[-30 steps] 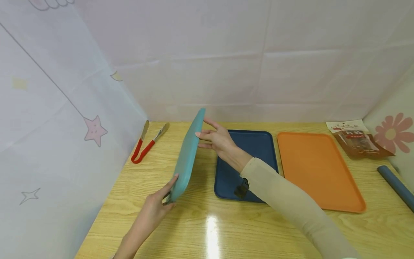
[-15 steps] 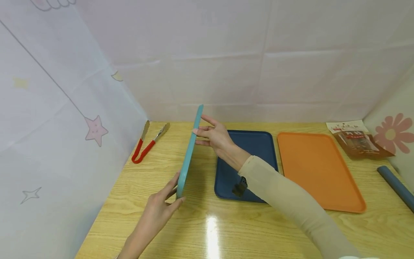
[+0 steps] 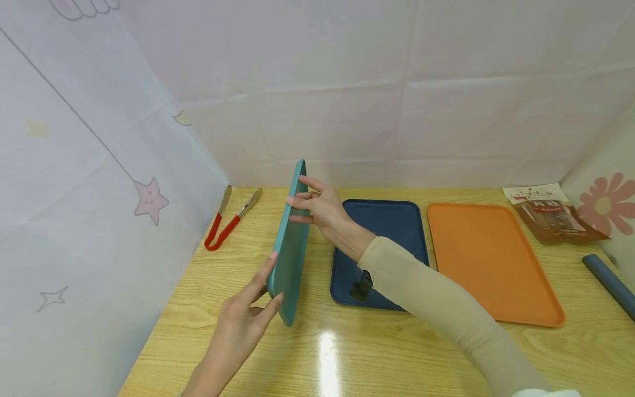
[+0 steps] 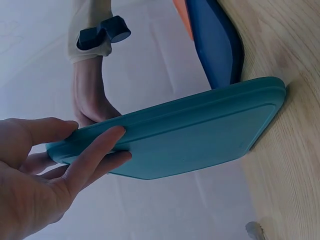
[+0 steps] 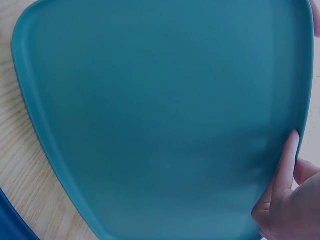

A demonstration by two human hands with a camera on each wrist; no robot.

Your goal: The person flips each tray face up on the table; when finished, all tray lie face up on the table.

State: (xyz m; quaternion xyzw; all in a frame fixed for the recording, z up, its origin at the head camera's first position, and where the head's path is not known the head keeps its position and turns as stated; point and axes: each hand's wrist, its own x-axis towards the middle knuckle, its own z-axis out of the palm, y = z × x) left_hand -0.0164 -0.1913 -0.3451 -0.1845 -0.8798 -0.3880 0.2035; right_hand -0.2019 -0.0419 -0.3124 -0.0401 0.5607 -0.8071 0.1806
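Note:
A teal tray [image 3: 294,242] stands on edge, steeply tilted, over the left part of the table, its recessed face to the right. My left hand [image 3: 238,320] pinches its near end between thumb and fingers. Higher up, on the far part of the upper rim, my right hand [image 3: 329,212] grips it with the fingers spread over the recessed side. The left wrist view shows the underside of the teal tray [image 4: 200,140], its far lower corner right at the tabletop. In the right wrist view the recessed face [image 5: 165,110] fills most of the picture.
A navy tray [image 3: 384,223] lies flat under my right forearm, beside an orange tray [image 3: 483,248]. Red-handled tongs [image 3: 220,234] lie at the back left. A brown packet [image 3: 553,218] and a dark grey-blue cylinder [image 3: 609,284] are at the right. Cloth walls enclose the table.
The teal tray has turned from showing its underside, through edge-on, to showing its recessed face. Its upper end and my right hand have shifted slightly left; both hands have kept hold.

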